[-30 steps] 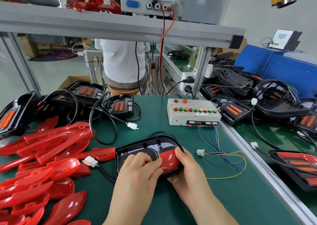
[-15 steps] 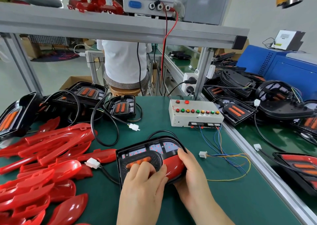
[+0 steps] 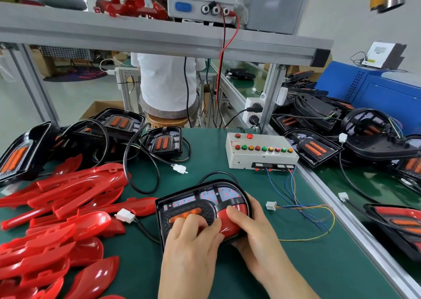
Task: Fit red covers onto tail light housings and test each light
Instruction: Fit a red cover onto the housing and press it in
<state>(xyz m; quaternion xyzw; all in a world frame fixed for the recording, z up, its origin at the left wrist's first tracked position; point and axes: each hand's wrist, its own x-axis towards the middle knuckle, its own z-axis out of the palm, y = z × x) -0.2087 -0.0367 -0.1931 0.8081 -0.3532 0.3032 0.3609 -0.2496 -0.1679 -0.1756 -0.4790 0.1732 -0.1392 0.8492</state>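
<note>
A black tail light housing (image 3: 182, 204) lies on the green mat in front of me, with orange reflectors and small red LEDs showing. A red cover (image 3: 224, 221) sits in its right part. My left hand (image 3: 193, 237) lies on the housing's near side, fingers bent and pressing down by the cover's left edge. My right hand (image 3: 248, 228) grips the housing's right end, thumb on the red cover. The housing's white plug (image 3: 125, 215) lies loose to the left. The grey test box (image 3: 259, 154) with coloured buttons stands behind.
A heap of loose red covers (image 3: 57, 207) fills the left of the mat. Several black housings (image 3: 118, 125) with cables lie behind them. More housings (image 3: 364, 134) crowd the right bench. Coloured wires with a white connector (image 3: 271, 205) trail from the test box. A person sits beyond.
My left hand has slid nearer along the housing, uncovering the orange reflectors. The right hand keeps its grip with the thumb on the red cover.
</note>
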